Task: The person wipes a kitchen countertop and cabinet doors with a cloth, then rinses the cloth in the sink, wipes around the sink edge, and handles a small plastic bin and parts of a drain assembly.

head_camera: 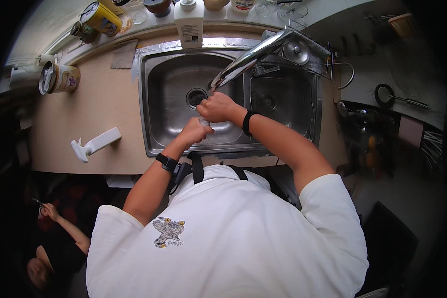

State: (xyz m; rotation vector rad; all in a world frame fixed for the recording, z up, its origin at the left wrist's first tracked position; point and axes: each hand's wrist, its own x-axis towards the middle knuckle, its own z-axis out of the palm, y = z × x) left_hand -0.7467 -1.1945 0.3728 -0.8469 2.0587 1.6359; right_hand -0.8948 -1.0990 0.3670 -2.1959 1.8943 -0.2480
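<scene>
Over the large basin of a stainless steel sink (164,85), my two hands grip a small greyish-white wad, perhaps a cloth (204,122). My left hand (196,132) is closed around its lower part. Just above and to the right, my right hand (219,107) is closed on its upper end, beneath the tip of a chrome faucet (242,61). The drain (196,97) lies beside my right hand. Whether water runs from the faucet I cannot tell. Most of the wad is hidden by my fingers.
A white spray bottle (102,141) lies on the counter at left, below an open tin (65,79). Behind the basin stands a white pump bottle (189,26). A wire rack (326,56) is beyond the smaller basin. Another person (65,238) is at lower left.
</scene>
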